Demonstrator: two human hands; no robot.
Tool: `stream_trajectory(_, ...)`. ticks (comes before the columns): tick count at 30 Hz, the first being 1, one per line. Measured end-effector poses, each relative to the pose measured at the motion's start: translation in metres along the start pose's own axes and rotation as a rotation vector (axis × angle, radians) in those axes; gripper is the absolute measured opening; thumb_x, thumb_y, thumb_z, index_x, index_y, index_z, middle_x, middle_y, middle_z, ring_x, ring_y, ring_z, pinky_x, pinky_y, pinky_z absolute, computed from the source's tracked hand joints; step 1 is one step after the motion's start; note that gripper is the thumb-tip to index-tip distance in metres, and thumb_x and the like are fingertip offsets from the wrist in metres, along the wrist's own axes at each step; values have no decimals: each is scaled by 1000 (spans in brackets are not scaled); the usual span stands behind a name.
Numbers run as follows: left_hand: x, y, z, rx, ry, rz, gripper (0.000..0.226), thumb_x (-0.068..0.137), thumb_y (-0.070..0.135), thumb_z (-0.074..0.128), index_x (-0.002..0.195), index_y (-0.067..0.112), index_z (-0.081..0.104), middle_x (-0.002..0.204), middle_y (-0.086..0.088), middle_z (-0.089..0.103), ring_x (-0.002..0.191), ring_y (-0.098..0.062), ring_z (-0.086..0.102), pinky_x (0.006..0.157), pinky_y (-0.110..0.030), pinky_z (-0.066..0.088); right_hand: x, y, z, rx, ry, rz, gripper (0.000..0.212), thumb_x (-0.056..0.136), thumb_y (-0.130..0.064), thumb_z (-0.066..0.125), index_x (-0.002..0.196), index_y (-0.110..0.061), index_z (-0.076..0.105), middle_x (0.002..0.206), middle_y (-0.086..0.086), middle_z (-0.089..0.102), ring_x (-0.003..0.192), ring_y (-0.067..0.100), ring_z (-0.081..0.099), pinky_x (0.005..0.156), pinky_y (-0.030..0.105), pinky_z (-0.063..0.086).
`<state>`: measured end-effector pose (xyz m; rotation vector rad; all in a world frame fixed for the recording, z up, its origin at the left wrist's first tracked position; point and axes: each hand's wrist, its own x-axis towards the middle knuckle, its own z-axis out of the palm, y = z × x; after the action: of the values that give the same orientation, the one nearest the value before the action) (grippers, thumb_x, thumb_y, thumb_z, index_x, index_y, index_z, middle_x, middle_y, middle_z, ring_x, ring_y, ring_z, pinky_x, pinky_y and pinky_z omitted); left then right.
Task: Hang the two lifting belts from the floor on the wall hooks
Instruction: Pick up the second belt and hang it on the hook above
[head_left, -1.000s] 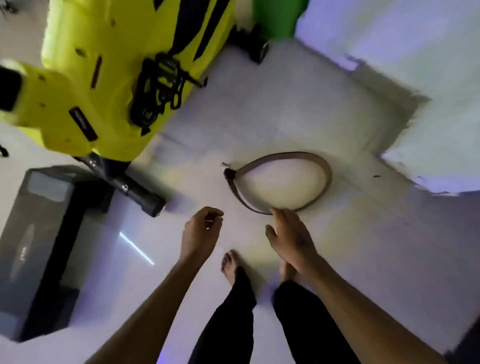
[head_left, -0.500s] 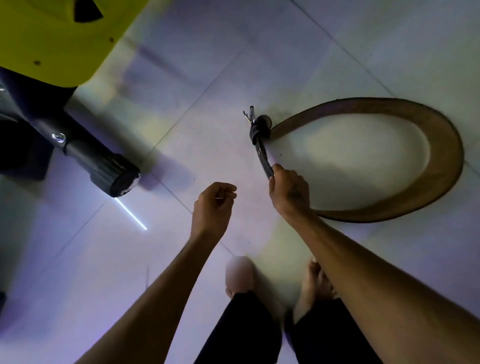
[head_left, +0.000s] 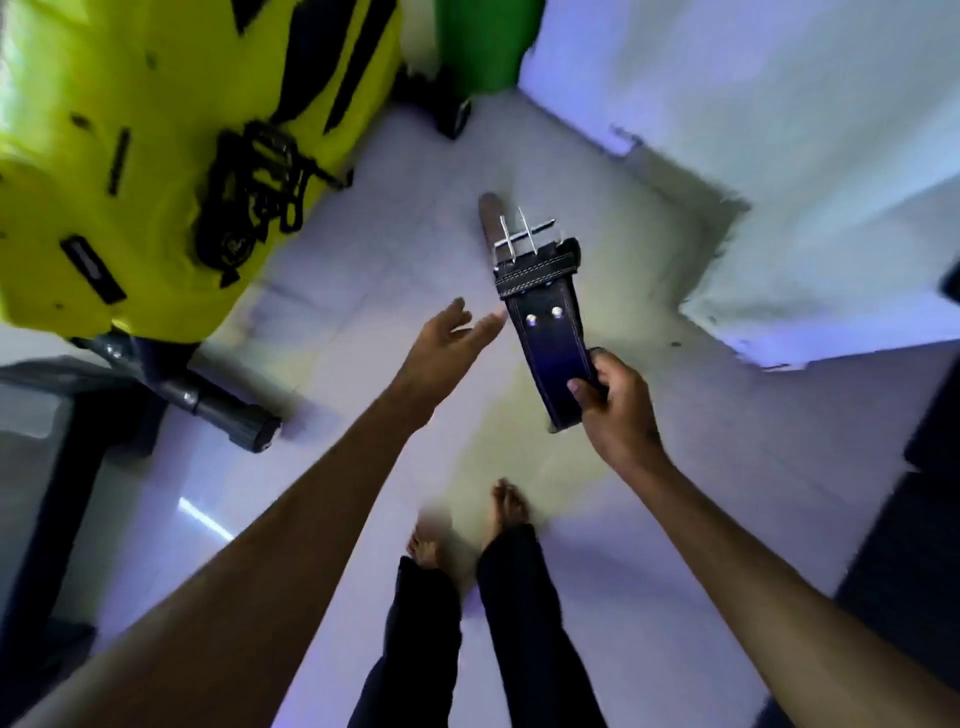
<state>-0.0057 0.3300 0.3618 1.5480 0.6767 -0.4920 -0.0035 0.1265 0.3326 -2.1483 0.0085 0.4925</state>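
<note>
The right hand (head_left: 615, 400) is clamped on the belt (head_left: 545, 332), thumb across its dark face and fingers wrapped behind, gripping near the lower visible end. From that grip the belt runs up and slightly left, long axis pointing away from the person, ending in the steel buckle (head_left: 519, 236) with its prongs sticking out beyond. A brown strip beyond the buckle may be its far end; I cannot tell. The left hand (head_left: 447, 345) is empty, fingers spread, just left of the belt and closest to its middle, so it is well placed to take the buckle end. No hooks are visible.
</note>
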Motion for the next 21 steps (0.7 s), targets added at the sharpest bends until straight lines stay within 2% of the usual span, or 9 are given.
stream_trajectory(3,-54,86,33,24,-136,138,41,95,37,62,133,27,50,126,16,56,121,-6,52,90,-7,43,-39,-63,-79,208,63,10,23,90,5,55,102,-14,60,92,6,70,78,8,67,71,23,50)
stream_trajectory(4,-73,112,43,30,-161,189,41,94,36,64,132,28,49,123,16,56,121,-5,52,88,-5,41,-53,-83,-104,265,90,-9,26,90,7,56,106,-15,59,93,2,69,77,-1,66,70,16,49)
stream_trajectory(7,-126,173,64,31,-199,359,71,89,35,71,149,14,40,144,-5,54,133,-14,52,105,-22,40,-91,-133,-167,380,176,-96,29,90,7,58,116,-7,57,92,-10,71,79,-8,66,73,9,49)
stream_trajectory(9,-167,214,78,44,-250,489,72,87,30,73,148,10,42,141,-9,56,134,-18,52,114,-32,41,-121,-164,-206,392,243,-167,30,90,6,59,118,-4,58,95,-5,71,82,-4,66,78,16,51)
stream_trajectory(11,-215,252,89,60,-268,617,67,85,27,75,144,9,49,131,-6,62,127,-20,57,115,-40,42,-155,-195,-239,376,271,-226,29,89,7,60,115,-5,58,95,-3,71,80,-5,66,78,15,52)
stream_trajectory(13,-266,292,101,67,-344,780,55,82,32,76,131,12,62,123,-5,69,120,-21,63,111,-42,47,-186,-224,-269,357,301,-281,31,89,10,59,111,-10,58,85,-18,73,77,-9,65,74,11,50)
stream_trajectory(14,-291,310,107,71,-388,862,47,81,32,76,123,13,66,120,-5,72,113,-18,66,108,-40,50,-203,-237,-284,354,331,-307,33,88,11,58,111,-13,59,84,-18,73,78,-7,66,76,12,51)
stream_trajectory(17,-355,361,127,81,-449,1003,36,86,15,74,120,5,63,113,-7,72,97,-11,69,93,-30,56,-249,-274,-325,375,412,-355,39,89,12,55,113,-19,61,94,-3,71,83,1,67,82,16,51)
stream_trajectory(21,-430,410,160,82,-465,1135,33,89,1,69,121,-1,58,103,-11,71,79,-11,70,78,-28,59,-302,-308,-384,420,539,-468,28,89,8,58,110,-10,64,97,6,69,86,10,64,84,25,50)
